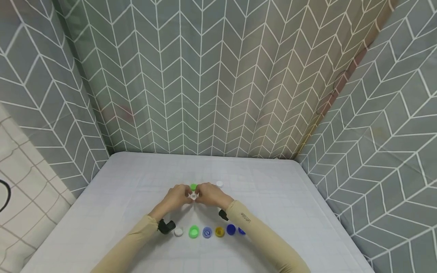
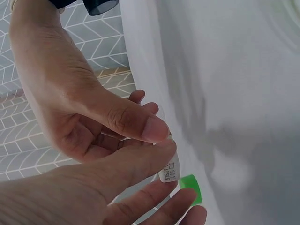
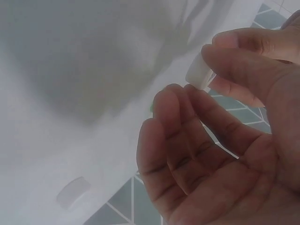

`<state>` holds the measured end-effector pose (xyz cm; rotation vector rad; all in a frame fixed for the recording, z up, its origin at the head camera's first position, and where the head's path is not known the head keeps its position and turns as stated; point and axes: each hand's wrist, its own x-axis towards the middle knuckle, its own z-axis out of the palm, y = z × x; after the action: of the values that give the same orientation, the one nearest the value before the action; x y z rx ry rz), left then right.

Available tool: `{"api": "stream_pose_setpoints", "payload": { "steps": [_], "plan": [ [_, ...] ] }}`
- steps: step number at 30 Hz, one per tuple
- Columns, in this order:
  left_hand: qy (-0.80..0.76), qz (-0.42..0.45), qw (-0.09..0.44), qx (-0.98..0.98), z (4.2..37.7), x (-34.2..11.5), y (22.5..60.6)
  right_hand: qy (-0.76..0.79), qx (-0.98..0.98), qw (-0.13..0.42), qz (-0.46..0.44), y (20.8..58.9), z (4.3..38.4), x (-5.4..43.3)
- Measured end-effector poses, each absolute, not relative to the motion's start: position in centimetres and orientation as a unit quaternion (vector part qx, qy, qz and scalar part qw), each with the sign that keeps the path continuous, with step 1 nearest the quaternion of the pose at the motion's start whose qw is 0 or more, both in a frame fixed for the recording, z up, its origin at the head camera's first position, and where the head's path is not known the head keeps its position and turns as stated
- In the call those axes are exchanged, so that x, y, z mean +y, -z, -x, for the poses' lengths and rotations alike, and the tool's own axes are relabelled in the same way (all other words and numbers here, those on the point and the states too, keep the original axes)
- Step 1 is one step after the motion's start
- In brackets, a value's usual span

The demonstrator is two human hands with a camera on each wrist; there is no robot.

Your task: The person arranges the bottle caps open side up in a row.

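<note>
- The small white plastic cap with dark print on its side (image 1: pixel 194 196) is between the two hands, just on the near side of a bright green round plastic cap (image 1: pixel 193 187), over the white table (image 1: pixel 273 197); how high it is held I cannot tell.
- Left hand (image 1: pixel 177 195): thumb and a fingertip pinch one side of the printed cap, the other fingers spread loosely beyond it.
- Right hand (image 1: pixel 210 194): thumb and forefinger pinch the opposite side, the remaining fingers free of it. A plain white round plastic cap (image 1: pixel 219 184) lies just behind this hand.
- Handling the printed cap well calls, I judge, for a light, even pinch from both sides; squeezing harder with one hand could tip it or make it slip (smooth plastic, most likely). The loose left fingers should be kept clear of the green cap behind, which could easily be knocked.
- Near row, counted: six caps, namely one off-white round cap (image 1: pixel 178 231), one green ring-rimmed cap (image 1: pixel 194 231), one pale blue round cap (image 1: pixel 207 232), one yellow round cap (image 1: pixel 219 231), one dark blue round cap (image 1: pixel 231 229) and one more blue cap (image 1: pixel 241 231), partly hidden by the beige right sleeve (image 1: pixel 269 242).
- In all, nine caps show: three white, two green, one pale blue, one yellow, two deeper blue.
</note>
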<state>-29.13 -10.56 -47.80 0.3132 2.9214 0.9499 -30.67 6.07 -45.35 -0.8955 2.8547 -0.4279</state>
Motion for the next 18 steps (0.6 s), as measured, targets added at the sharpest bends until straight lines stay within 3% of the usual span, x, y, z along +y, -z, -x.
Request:
{"api": "stream_pose_setpoints", "payload": {
  "steps": [18],
  "plan": [
    [-0.341, -0.139, 0.034, 0.929, 28.6, -8.6, 46.5, 0.141, 0.940, 0.029, 0.310, 44.5, 29.5, 8.9]
  ]
}}
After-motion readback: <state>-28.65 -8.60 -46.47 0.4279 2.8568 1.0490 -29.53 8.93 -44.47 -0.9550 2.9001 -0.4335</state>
